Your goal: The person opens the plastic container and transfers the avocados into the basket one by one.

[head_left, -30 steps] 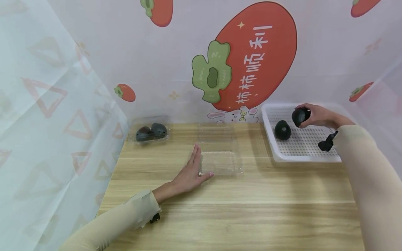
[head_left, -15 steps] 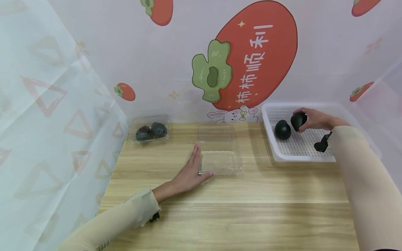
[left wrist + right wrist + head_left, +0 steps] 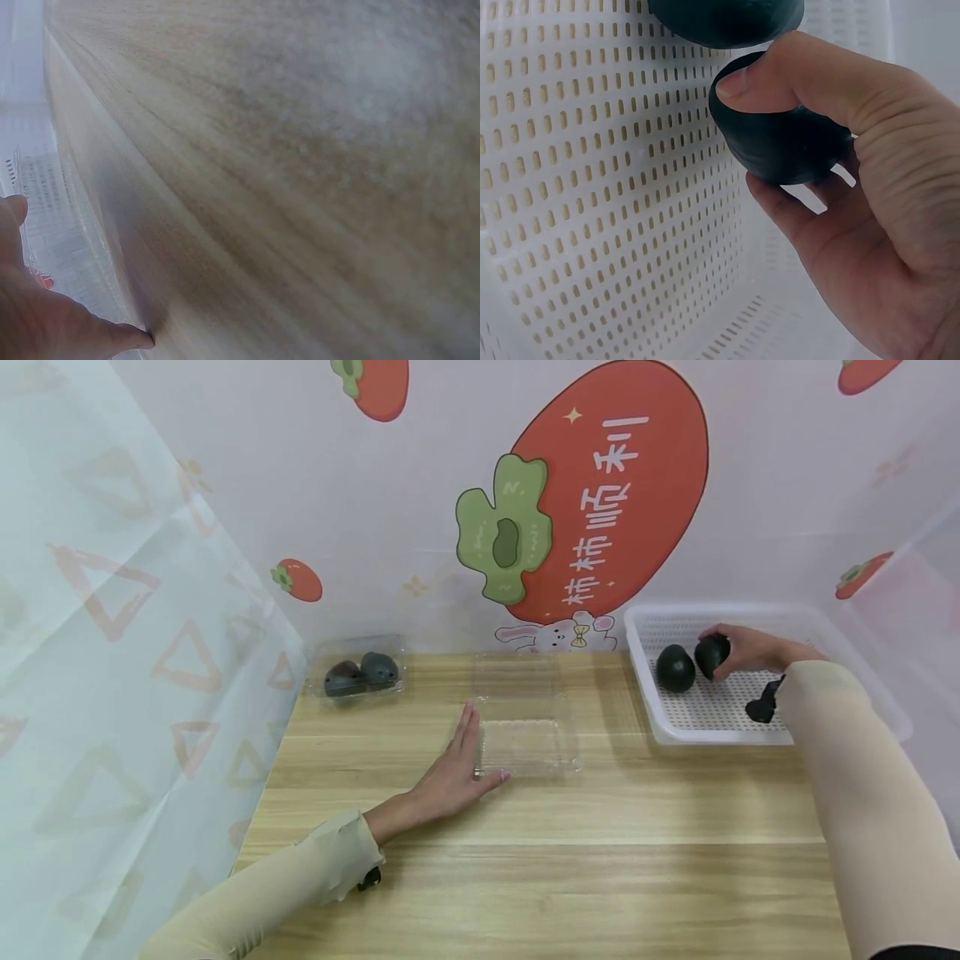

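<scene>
In the head view my right hand (image 3: pixel 753 648) is inside the white perforated basket (image 3: pixel 720 737) and grips a dark green avocado (image 3: pixel 780 146) between thumb and fingers. Right beside it in the basket lies a second avocado (image 3: pixel 675 668), seen partly at the top of the right wrist view. My left hand (image 3: pixel 447 779) lies with straight, spread fingers along the left side of a clear plastic clamshell box (image 3: pixel 521 747), whose lid is folded back towards the wall. The left wrist view catches the thumb and part of that hand beside the clear plastic.
At the back left of the wooden table (image 3: pixel 540 877) stands another clear plastic box (image 3: pixel 356 643) holding two dark avocados (image 3: pixel 380 669). A white printed sheet (image 3: pixel 405 527) closes off the back, and a pale sheet (image 3: pixel 150 693) hangs on the left.
My right hand has shifted slightly left and down with the avocado, bringing it close beside the other one in the basket. The left hand and the clear box have stayed put.
</scene>
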Demonstrator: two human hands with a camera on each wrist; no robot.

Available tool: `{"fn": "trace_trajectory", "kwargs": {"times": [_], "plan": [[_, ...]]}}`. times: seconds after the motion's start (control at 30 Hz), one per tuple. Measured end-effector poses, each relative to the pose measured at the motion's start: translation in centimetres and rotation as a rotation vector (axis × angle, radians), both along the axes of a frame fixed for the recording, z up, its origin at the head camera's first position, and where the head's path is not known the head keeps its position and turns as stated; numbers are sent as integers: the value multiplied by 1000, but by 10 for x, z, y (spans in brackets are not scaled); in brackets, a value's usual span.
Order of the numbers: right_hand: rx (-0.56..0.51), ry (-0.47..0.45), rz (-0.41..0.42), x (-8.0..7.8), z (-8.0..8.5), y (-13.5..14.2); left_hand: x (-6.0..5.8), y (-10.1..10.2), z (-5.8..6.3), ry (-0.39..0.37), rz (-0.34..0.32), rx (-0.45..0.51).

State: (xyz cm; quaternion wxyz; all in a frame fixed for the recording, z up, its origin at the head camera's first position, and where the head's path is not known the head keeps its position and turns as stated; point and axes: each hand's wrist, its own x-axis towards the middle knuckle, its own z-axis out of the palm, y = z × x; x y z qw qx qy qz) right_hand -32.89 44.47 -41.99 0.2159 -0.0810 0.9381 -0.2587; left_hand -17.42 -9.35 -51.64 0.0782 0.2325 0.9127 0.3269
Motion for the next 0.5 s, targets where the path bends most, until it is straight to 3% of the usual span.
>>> {"fn": "trace_trajectory", "kwargs": {"times": [0.5], "plan": [[-21,-5,19,-3,-12,1,-1,0,0,15,1,-7]]}}
